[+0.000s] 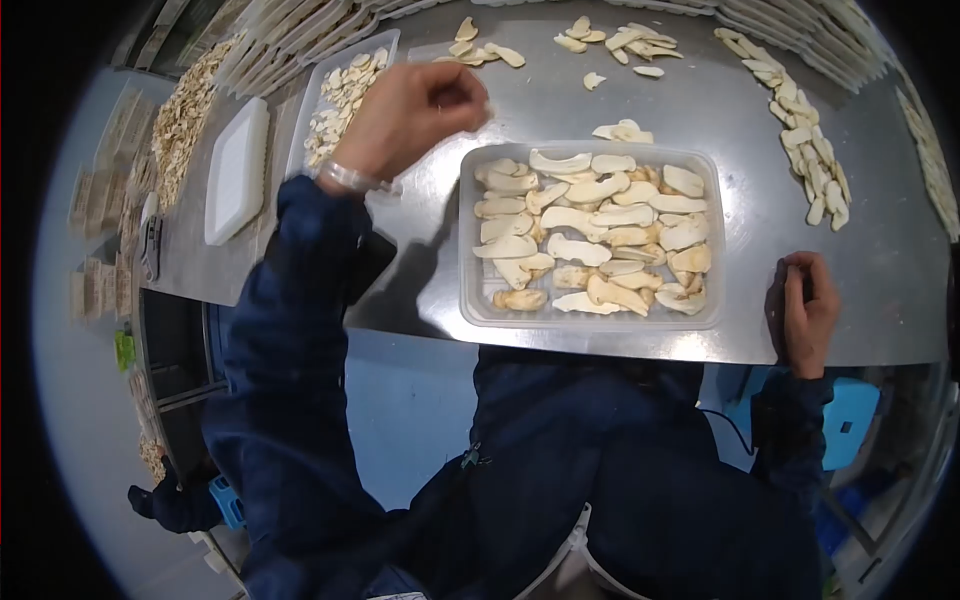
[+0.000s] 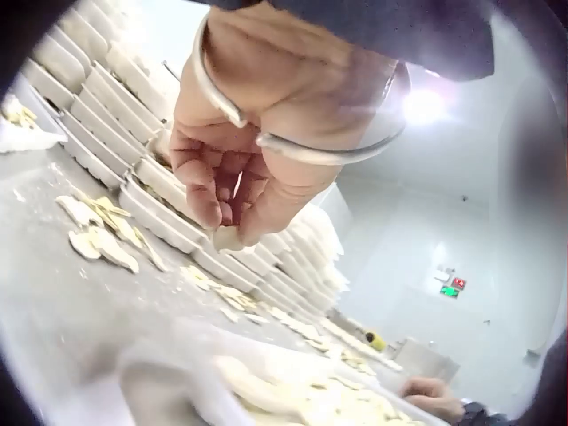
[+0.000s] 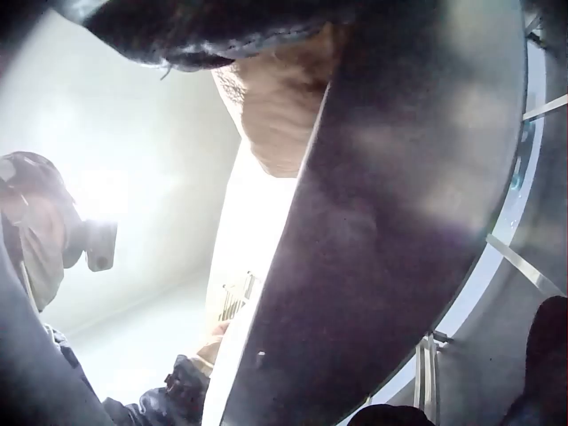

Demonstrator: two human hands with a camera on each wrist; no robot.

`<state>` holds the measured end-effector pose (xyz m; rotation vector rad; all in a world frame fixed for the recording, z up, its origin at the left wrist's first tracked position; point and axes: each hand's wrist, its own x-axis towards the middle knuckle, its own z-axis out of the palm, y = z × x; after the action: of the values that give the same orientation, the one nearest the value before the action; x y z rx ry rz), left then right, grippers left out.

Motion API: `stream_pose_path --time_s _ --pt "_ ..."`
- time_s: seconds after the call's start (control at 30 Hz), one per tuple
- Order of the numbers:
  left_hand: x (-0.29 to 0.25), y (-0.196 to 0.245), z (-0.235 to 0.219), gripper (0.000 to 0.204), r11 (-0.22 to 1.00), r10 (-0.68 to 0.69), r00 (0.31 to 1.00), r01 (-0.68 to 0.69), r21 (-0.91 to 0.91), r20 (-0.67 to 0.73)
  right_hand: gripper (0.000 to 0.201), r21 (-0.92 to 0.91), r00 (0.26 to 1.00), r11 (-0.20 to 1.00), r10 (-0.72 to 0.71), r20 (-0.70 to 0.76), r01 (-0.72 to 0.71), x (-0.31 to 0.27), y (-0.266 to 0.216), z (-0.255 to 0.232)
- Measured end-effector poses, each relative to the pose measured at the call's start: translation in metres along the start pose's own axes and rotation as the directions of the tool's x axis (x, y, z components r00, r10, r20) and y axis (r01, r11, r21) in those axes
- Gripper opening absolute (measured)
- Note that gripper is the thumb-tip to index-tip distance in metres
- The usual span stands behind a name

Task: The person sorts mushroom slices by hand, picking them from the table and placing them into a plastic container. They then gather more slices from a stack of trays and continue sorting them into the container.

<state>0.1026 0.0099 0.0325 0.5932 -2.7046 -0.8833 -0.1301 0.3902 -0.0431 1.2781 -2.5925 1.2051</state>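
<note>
My left hand point(image 1: 412, 112) is raised over the steel table, left of and beyond a clear plastic tray point(image 1: 468, 262). Between its thumb and fingertips it pinches a small pale mushroom slice point(image 2: 228, 238); most of that slice is hidden by the fingers. Rows of cream-coloured mushroom slices point(image 1: 578, 250) fill most of the tray, some with tan edges. Loosely curled, my right hand point(image 1: 812, 312) rests at the table's front edge, right of the tray, and holds nothing. In the right wrist view only the back part of that hand point(image 3: 280, 115) shows above the table edge.
Loose slices point(image 1: 640, 42) lie in small groups beyond the tray, and a long row of slices point(image 1: 795, 125) runs down the right side. Left stand another filled tray point(image 1: 392, 48) and a white lid-like tray point(image 1: 237, 175). Stacked trays point(image 1: 290, 45) line the back.
</note>
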Motion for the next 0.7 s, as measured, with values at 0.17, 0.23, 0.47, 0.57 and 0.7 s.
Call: stream_pose_path --time_s 0.17,0.23,0.47,0.57,0.7 --pt "-0.099 0.041 0.024 0.016 0.924 -0.241 0.97 0.238 -0.301 0.028 0.008 -0.005 1.0 1.0 0.003 0.015 -0.003 0.0 0.0 -0.001" --pt "-0.117 0.045 0.036 0.016 0.928 -0.256 0.967 0.241 -0.285 -0.017 0.008 -0.02 1.0 1.0 -0.015 0.008 0.015 0.0 0.0 0.0" --pt "-0.123 0.05 0.065 0.016 0.992 -0.12 0.979 0.113 -0.051 -0.163 0.008 -0.052 1.0 0.999 0.002 0.023 0.0 0.0 0.002 -0.002" --pt "-0.122 0.053 0.067 0.015 0.994 -0.071 0.983 0.084 0.072 -0.169 0.008 -0.068 1.0 0.998 -0.011 0.017 0.012 0.0 0.002 -0.002" --pt "-0.123 0.052 0.065 0.014 0.989 -0.044 0.987 0.065 0.136 -0.152 0.008 -0.064 1.0 0.998 -0.002 0.019 0.003 0.0 0.002 -0.001"
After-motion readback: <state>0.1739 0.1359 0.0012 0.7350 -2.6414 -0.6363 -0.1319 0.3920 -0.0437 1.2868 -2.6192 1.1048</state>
